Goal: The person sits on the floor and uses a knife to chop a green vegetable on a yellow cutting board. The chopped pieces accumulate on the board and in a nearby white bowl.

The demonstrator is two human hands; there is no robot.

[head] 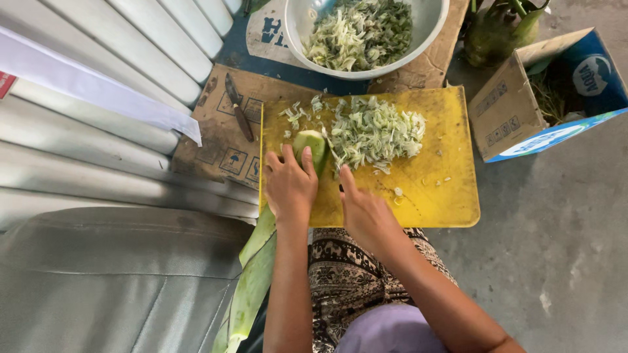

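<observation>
My left hand presses down on a long pale green stalk whose cut end lies on the yellow cutting board. The stalk's long tail runs off the board's near edge beside my left arm. My right hand grips a knife, its blade set against the stalk's cut end. A heap of thin green-white slices lies on the board just beyond the blade.
A metal bowl full of the same slices stands behind the board. A second small knife lies on flattened cardboard at the left. An open cardboard box sits at the right on concrete floor. Pale corrugated sheeting is at the left.
</observation>
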